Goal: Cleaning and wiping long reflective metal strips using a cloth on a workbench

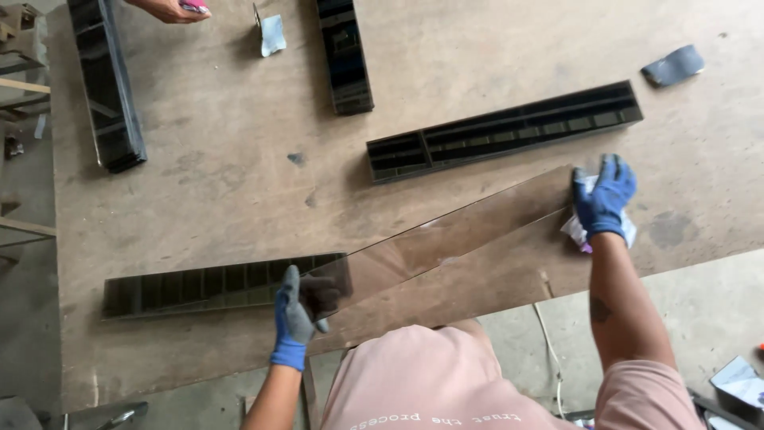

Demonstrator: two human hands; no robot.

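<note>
Glass strip [446, 239], long, clear and brown-tinted, lies slantwise over the near edge of the wooden table [223, 175], one end low at the left, the other rising to the right. The left hand [298, 314], in a blue and grey glove, pinches the strip's lower end, thumb over the top face and fingers closed on it. The right hand [602, 197], in a blue glove, presses flat with spread fingers on a white cloth [629, 231] laid at the strip's upper end, so the hand holds the cloth down rather than gripping the glass. Just left of the left hand, a long dark slotted tray [199, 285] lies on the table, its right end under the glass. Beyond the strip, another dark slotted tray [509, 129] lies at a similar slant. Farther off, two more dark trays stand near the far edge, one at the left [107, 84] and one in the middle [344, 56]. A dark folded piece [673, 65] lies at the far right, and another person's hand [169, 9] shows at the top edge.
</note>
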